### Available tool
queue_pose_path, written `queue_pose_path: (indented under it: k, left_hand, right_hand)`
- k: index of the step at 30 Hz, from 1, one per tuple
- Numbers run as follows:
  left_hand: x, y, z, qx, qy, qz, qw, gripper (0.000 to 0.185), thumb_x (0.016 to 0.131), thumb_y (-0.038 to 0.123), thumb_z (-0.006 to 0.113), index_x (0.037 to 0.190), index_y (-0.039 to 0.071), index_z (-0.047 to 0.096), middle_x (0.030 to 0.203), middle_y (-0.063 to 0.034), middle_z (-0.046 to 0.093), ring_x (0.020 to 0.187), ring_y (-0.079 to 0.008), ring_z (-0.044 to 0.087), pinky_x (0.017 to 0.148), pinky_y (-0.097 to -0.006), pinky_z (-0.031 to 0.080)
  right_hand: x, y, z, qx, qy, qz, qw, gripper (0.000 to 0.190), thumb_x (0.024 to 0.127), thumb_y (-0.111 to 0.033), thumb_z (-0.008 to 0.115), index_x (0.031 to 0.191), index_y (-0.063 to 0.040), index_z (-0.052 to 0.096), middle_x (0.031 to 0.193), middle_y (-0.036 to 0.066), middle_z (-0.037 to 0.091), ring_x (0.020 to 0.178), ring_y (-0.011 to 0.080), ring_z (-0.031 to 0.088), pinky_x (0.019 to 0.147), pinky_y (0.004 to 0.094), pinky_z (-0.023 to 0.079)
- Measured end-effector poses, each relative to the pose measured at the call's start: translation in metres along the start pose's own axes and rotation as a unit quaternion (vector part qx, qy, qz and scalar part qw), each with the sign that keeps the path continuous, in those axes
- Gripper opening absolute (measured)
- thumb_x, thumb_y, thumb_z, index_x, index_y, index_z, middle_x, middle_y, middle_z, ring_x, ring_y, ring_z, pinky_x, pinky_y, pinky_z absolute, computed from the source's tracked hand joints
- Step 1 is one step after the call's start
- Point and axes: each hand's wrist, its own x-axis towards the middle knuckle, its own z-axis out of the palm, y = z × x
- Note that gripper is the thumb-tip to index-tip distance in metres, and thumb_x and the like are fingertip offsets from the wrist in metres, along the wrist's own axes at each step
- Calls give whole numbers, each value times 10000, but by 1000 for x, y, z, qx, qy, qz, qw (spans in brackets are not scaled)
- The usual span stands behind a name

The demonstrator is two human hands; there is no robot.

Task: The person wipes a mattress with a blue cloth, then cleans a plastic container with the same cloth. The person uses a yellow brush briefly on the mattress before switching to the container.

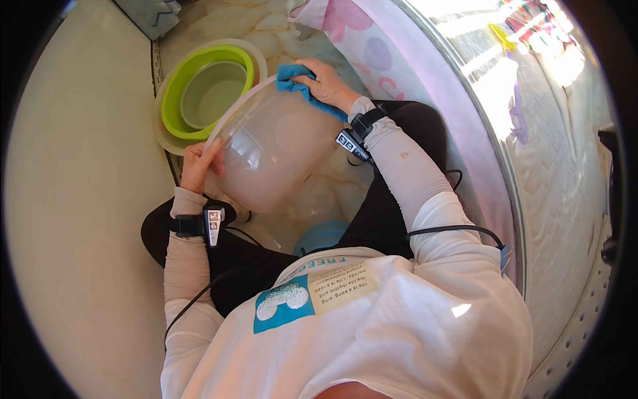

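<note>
A large translucent plastic basin [279, 149] is tilted on its side between my legs, its rim towards the upper left. My left hand [202, 162] grips the rim at its lower left end, the thumb on the outside wall and the fingers partly hidden behind. At the upper end of the rim, my right hand [326, 84] holds a blue cloth [294, 82] pressed over the edge. The cloth's loose end hangs along the outside wall, below my right hand.
Nested basins, one with a bright green rim [169, 99], stand on the marble-patterned floor [269, 25] at the upper left. A pale wall or panel [84, 199] is to the left, a bed with a pink skirt [428, 75] to the right. A blue round object [324, 235] lies between my legs.
</note>
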Motion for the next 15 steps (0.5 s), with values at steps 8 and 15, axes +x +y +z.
queue_pose_path:
  k: [8, 15]
  left_hand:
    - [8, 12, 11, 88, -9, 25, 996, 282, 804, 264, 698, 741, 1, 620, 597, 23, 533, 528, -51, 470, 494, -208, 385]
    - [16, 9, 56, 53, -9, -21, 998, 222, 764, 185, 734, 737, -1, 615, 583, 2, 542, 487, -61, 476, 456, -219, 403]
  right_hand:
    - [-13, -43, 47, -148, -12, -208, 967, 260, 738, -166, 674, 975, -90, 599, 847, 68, 541, 817, 265, 510, 799, 358, 415]
    - [-22, -52, 71, -215, -48, -239, 946, 324, 668, -154, 702, 969, -127, 588, 919, 42, 542, 918, 251, 512, 895, 386, 365]
